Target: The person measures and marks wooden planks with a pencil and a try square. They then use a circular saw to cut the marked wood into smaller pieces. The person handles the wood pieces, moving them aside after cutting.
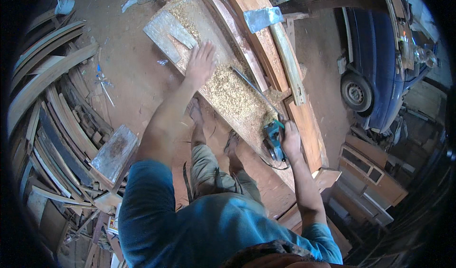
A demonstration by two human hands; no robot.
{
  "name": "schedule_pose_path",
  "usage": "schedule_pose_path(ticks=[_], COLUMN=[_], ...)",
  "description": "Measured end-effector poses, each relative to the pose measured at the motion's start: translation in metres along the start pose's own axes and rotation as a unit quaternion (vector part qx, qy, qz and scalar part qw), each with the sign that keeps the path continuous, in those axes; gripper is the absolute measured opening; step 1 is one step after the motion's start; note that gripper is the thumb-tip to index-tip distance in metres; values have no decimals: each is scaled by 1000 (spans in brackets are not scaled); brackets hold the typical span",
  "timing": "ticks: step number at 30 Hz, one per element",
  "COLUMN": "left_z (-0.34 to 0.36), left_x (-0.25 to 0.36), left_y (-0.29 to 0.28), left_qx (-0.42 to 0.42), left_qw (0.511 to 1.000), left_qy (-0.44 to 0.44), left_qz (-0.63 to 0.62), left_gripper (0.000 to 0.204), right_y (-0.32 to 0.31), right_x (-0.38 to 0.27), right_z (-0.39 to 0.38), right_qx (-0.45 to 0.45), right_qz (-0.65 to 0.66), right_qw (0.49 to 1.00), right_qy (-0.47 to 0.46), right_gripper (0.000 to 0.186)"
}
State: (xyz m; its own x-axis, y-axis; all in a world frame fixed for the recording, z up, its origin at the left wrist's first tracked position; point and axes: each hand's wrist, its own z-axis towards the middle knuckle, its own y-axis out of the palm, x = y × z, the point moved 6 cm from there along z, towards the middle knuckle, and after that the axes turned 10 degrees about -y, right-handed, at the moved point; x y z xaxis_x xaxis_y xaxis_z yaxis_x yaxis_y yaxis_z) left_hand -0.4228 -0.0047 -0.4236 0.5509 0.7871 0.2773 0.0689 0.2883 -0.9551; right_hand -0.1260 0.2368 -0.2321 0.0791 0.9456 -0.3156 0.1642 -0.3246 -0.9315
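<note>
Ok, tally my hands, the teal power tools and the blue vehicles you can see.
Left hand and right hand: 2 hands
Teal power tool: 1
Blue vehicle: 1
Total: 4

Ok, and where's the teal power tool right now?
In the head view, the teal power tool is right of centre, over the shavings-strewn bench, in the right hand.

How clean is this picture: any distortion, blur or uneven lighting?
Head view: a black fisheye rim swallows the corners, and lens bending can't be separated from real curvature in the left-side boards; head view: the left hand looks slightly blurred; head view: the wood shavings are well lit, while the lower right falls into deep shade.
</note>
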Motion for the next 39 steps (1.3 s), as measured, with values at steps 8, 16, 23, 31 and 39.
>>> schedule_pose_path(ticks=[8, 16, 23, 31, 39], left_z=[-223, -523, -707, -578, -301], left_x=[-6, -5, 130, 326, 481], left_y=[-48, -150, -170, -92, -5], left_qx=[-28, -141, -72, -134, -94], left_qw=[967, 903, 765, 658, 695], left_qy=[-163, -406, -627, -571, -457], left_qz=[-194, -25, -130, -473, -547], left_gripper=[48, 43, 47, 51, 93], right_y=[76, 116, 77, 36, -15], right_x=[25, -61, 26, 61, 120], right_z=[29, 6, 5, -61, -76], right_qx=[40, -76, 19, -73, -7], right_qz=[12, 119, 80, 84, 51], right_qw=[997, 983, 993, 978, 996], right_qy=[62, -117, -90, -176, -76], right_gripper=[23, 21, 23, 19, 29])
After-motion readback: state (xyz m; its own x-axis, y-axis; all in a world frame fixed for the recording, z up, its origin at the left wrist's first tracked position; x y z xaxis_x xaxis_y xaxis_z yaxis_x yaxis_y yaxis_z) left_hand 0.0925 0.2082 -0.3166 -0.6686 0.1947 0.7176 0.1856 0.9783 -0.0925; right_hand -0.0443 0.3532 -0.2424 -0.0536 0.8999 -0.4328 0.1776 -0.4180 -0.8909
